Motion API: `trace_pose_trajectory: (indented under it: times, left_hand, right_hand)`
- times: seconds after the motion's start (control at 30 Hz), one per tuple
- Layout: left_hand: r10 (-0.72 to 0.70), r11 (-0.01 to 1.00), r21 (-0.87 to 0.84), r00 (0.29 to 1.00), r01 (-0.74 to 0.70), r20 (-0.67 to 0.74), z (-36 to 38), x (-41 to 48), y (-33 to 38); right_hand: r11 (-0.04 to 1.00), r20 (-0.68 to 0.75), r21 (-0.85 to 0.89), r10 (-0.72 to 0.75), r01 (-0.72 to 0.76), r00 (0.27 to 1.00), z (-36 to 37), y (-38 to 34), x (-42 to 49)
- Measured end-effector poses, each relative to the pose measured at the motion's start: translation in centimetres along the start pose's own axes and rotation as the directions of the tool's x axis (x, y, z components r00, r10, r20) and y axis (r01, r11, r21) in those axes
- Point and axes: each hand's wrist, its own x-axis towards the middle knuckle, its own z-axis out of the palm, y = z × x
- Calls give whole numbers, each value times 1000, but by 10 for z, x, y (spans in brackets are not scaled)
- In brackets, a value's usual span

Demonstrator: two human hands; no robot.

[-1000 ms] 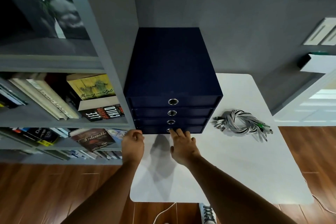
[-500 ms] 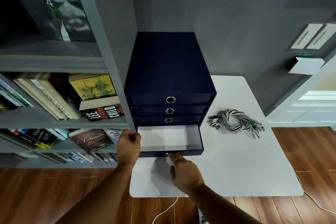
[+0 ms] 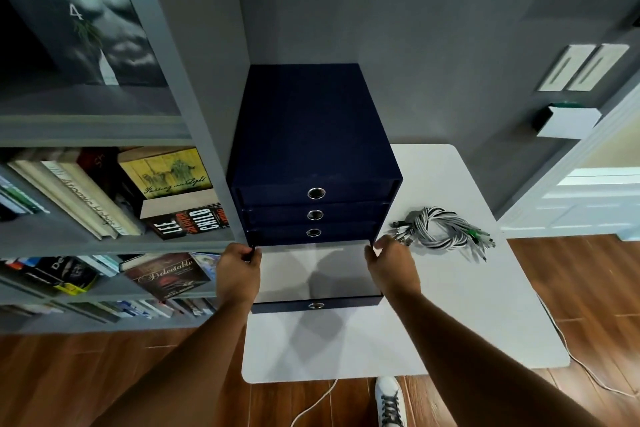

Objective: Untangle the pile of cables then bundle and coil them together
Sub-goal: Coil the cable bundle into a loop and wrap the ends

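cables (image 3: 441,230): coiled, bundled on counter (image 3: 467,305) | left hand (image 3: 239,274), right hand (image 3: 391,267): grasping open bottom drawer (image 3: 317,304) sides | remaining: probably stowing

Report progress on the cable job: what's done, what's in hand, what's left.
Done: the cable bundle lies coiled in one loop on the white table, right of the navy drawer unit. In hand: the left hand and right hand grip the sides of the open bottom drawer, which looks empty. Left: probably stowing the bundle there and shutting it.
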Motion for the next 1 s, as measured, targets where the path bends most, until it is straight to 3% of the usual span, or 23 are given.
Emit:
trace_pose_trajectory:
  times: [0.07, 0.2, 0.5, 0.77, 0.9, 1.0]
  left_hand:
    - [-15, 999, 50, 1000, 14, 23, 1, 6, -2]
    - [-10, 988, 152, 997, -2, 80, -3, 7, -3]
    - [2, 974, 223, 989, -35, 147, -25, -32, -15]
    - [1, 963, 267, 992, -34, 122, -28, -50, -21]
    - [190, 943, 267, 980, -199, 57, -22, -57, -15]
    - [376, 894, 214, 919, -394, 121, -9, -62, 5]
  right_hand:
    - [994, 115, -108, 32, -19, 993, 2, 3, 10]
    - [985, 135, -171, 31, -8, 990, 0, -1, 7]
    - [986, 185, -168, 37, -5, 982, -9, 13, -40]
    - [992, 195, -126, 6, 19, 981, -9, 26, -57]
    - [985, 210, -152, -53, 86, 976, -10, 35, -54]
    - [978, 160, -173, -86, 113, 983, -22, 39, -46]
